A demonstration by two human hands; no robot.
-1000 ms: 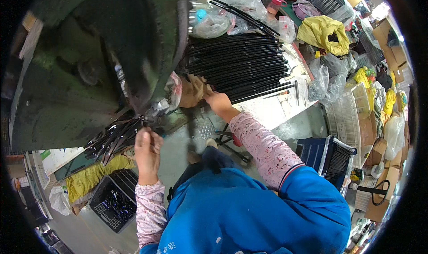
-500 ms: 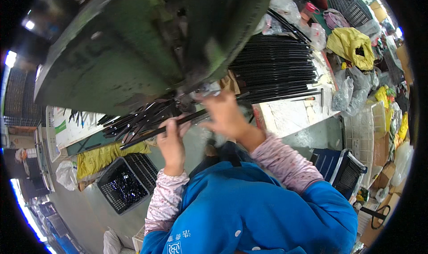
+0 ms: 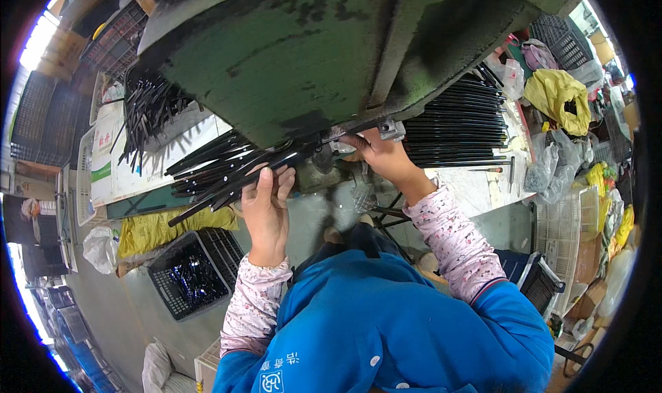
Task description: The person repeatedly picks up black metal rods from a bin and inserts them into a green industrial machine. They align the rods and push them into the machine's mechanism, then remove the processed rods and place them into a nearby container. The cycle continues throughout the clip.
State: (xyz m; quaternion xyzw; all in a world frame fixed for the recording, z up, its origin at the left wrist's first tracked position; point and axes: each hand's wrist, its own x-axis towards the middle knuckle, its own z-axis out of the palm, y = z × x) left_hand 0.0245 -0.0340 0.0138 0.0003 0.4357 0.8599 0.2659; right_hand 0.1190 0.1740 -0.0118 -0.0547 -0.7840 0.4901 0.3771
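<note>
Far left, I log stacked dark crates (image 3: 41,117) along the rim and a white bag (image 3: 100,244) on the floor. Next, a loose heap of black rods (image 3: 148,106) on a white sheet at the counter's (image 3: 196,134) left end. Below it, a yellow cloth (image 3: 162,227) hangs off the counter edge, and a black basket (image 3: 189,272) with a few dark pieces inside sits on the floor. Centre left: a fanned bundle of black strips (image 3: 221,175) lies slanting, just under the green press (image 3: 310,48) that fills the top of my view. My left hand (image 3: 265,207) is on the near end of that bundle, fingers curled over the strips, thumb below; the grip is partly closed on them. Centre right: my right hand (image 3: 383,155) reaches up under the press edge, fingertips pinched on a single thin strip; that grip is closed tight. Both sleeves are pink-flowered, with a blue jacket (image 3: 386,324) below. Right of the hand, a neat stack of long black strips (image 3: 458,124) lies flat on the counter. Further right, a yellow bag (image 3: 558,96), clear bags (image 3: 552,169) and a white crate (image 3: 555,234). A dark blue crate (image 3: 534,279) sits low right.
</note>
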